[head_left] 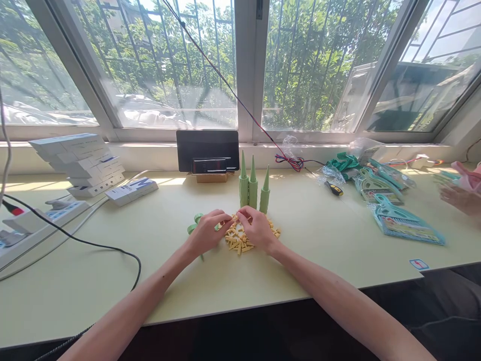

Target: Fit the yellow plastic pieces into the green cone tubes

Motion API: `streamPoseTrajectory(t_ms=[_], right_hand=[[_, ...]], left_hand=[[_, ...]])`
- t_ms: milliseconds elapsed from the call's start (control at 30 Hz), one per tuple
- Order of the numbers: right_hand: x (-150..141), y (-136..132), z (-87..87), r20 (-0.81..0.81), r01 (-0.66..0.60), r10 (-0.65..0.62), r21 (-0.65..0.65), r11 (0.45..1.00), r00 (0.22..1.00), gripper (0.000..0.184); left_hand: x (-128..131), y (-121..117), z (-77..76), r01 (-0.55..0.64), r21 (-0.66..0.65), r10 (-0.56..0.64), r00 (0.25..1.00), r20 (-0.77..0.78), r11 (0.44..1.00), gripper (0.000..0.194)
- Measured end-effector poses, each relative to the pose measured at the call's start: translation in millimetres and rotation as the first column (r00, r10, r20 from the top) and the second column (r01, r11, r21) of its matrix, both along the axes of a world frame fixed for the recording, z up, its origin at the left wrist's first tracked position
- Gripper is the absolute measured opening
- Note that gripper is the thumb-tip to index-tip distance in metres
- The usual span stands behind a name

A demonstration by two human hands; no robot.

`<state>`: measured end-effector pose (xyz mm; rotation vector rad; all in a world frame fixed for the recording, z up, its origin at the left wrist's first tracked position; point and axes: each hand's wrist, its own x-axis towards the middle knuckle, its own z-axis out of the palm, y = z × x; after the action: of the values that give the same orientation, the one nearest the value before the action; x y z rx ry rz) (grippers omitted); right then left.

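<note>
My left hand (208, 231) and my right hand (258, 229) meet above a heap of small yellow peg-like pieces (239, 245) on the table. Each has thumb and fingertips pinched together. Whatever sits between the fingers is too small to make out. Just behind my right hand rise several slim green towers with pointed tips (253, 188), standing upright and partly covered by that hand. A curled green piece (192, 228) lies beside my left hand, partly hidden behind it.
A tablet (206, 143) with a phone (209, 166) before it leans by the window. Stacked white boxes (80, 163), a power strip (22, 238) and cables occupy the left. To the right lie a screwdriver (333, 188) and packaged dustpan sets (408, 223); another person's hand (460, 200) is beyond.
</note>
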<state>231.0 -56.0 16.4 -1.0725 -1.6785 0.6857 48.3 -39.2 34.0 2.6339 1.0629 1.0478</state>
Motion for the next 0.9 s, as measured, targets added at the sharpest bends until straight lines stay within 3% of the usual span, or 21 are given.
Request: streamPoseTrajectory(t_ms=[267,633,900], right_hand=[[-0.2,-1.2,-0.9,-0.010,-0.060,0.060,0.004,0.998,0.998,0.019],[-0.1,-1.0,-2.9,0.111,-0.062,0.051,0.096,0.993,0.992,0.014],[0.4,0.2,-3.3,0.068,-0.045,0.041,0.060,0.997,0.997,0.013]], left_hand=[[0.0,0.4,-0.9,-0.020,0.000,0.020,0.999,0.033,1.000,0.023],[0.6,-0.9,1.4,0.007,0.002,-0.007,0.999,0.053,1.000,0.019],[-0.4,0.7,-1.5,0.004,0.024,-0.005,0.999,0.038,1.000,0.015]])
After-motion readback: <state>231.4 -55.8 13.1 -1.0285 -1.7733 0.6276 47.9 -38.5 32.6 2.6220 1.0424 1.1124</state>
